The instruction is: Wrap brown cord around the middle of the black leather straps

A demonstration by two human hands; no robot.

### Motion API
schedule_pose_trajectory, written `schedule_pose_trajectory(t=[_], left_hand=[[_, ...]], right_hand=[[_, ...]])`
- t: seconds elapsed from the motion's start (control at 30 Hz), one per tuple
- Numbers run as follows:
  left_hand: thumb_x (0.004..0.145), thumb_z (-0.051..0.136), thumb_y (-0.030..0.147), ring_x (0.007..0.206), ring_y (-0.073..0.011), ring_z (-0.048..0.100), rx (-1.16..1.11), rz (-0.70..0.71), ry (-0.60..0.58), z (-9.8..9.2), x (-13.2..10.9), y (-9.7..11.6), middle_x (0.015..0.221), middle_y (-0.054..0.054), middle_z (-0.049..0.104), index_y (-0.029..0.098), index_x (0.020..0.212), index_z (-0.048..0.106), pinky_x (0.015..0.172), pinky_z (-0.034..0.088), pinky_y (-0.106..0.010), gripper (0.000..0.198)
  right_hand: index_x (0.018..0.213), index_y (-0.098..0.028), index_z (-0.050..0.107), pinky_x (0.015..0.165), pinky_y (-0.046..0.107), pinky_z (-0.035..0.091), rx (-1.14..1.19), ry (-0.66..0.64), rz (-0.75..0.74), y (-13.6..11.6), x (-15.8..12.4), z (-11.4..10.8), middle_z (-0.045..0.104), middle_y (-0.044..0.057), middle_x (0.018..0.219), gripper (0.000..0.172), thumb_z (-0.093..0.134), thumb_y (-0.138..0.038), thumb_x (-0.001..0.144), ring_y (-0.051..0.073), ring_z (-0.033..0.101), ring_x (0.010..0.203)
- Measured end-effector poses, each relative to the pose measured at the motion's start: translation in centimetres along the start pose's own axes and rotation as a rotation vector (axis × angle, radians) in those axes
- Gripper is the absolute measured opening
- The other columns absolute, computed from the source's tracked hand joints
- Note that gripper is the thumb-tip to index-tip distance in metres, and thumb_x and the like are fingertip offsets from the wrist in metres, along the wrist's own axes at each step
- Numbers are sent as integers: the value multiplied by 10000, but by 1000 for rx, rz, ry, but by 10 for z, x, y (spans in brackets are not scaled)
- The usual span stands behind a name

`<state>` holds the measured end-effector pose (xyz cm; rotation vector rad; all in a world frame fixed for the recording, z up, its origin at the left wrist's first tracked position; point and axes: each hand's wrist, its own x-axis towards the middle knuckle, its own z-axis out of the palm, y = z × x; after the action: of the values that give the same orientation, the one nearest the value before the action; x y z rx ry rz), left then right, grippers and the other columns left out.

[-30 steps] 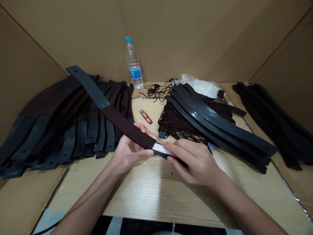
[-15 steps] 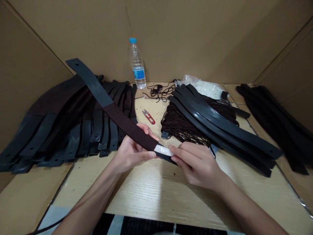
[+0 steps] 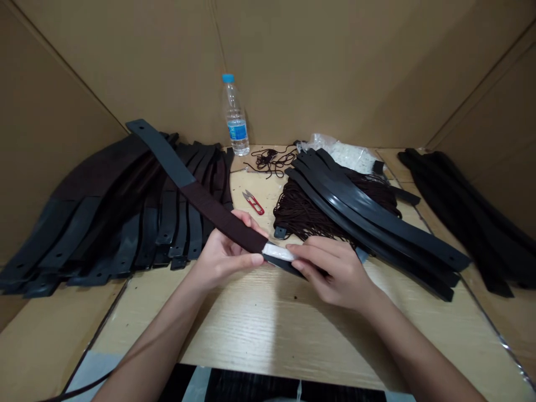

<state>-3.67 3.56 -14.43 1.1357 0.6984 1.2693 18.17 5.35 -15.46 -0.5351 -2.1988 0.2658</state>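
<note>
My left hand [image 3: 220, 259] grips a long curved black strip [image 3: 167, 159] whose middle is tightly wound with dark brown cord [image 3: 220, 215]. The strip slants from upper left down to my right hand [image 3: 337, 271]. There, my right thumb and fingers pinch a glossy white piece [image 3: 276, 253], which lies along the strip just past the end of the winding. Whether it is tape or padding I cannot tell. The strip's lower right end is partly hidden under my right hand. Beyond my hands lie small red-handled thread snips [image 3: 253, 202].
Wrapped strips [image 3: 142, 234] are piled at the left. Several bare black strips [image 3: 368, 212] rest on a bundle of dark cord [image 3: 288, 206] at the right. More dark strips [image 3: 464, 218] lie far right. A water bottle [image 3: 237, 131], loose cord [image 3: 270, 160] and a clear plastic bag [image 3: 343, 153] stand behind.
The strip's upper left end has dipped slightly and shifted right. Both hands keep nearly the same hold, and the view has tilted a little.
</note>
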Motion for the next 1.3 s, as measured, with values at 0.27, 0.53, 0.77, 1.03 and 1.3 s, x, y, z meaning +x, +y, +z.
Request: schedule_pose_trajectory(t=[0.27, 0.53, 0.77, 1.03, 1.3], left_hand=[[693, 794, 89, 724, -113, 679, 59, 139, 138, -14, 1, 2, 911, 29, 650, 214, 964, 502, 604, 579, -197, 417], [656, 803, 95, 738, -112, 635, 97, 68, 88, -7, 1, 1, 882, 12, 659, 204, 948, 510, 641, 532, -211, 428], [555, 766, 114, 706, -127, 579, 30, 28, 151, -5, 0, 1, 775, 14, 654, 201, 875, 523, 638, 460, -227, 412], [559, 670, 143, 611, -131, 548, -17, -15, 248, -4, 2, 1, 686, 15, 644, 197, 822, 516, 564, 401, -243, 310], [524, 675, 121, 604, -129, 562, -10, -16, 243, -4, 4, -1, 665, 17, 641, 187, 787, 538, 542, 404, -233, 304]], right_hand=[[1002, -154, 650, 508, 228, 414, -42, 128, -1, 12, 1, -11, 601, 16, 680, 161, 531, -114, 902, 111, 511, 565], [992, -127, 644, 547, 257, 452, -60, 73, -22, 8, 2, -9, 656, 62, 741, 136, 535, -126, 911, 130, 535, 604], [995, -125, 645, 533, 253, 435, -92, 62, -24, 7, 2, -8, 642, 50, 720, 134, 544, -120, 907, 131, 522, 594], [1015, -129, 653, 530, 249, 436, -119, 50, -20, 6, 0, -7, 633, 41, 725, 156, 532, -132, 917, 130, 542, 598], [1025, -142, 654, 541, 246, 446, -141, 79, 3, 6, 1, -7, 624, 38, 728, 168, 536, -125, 906, 132, 554, 606]])
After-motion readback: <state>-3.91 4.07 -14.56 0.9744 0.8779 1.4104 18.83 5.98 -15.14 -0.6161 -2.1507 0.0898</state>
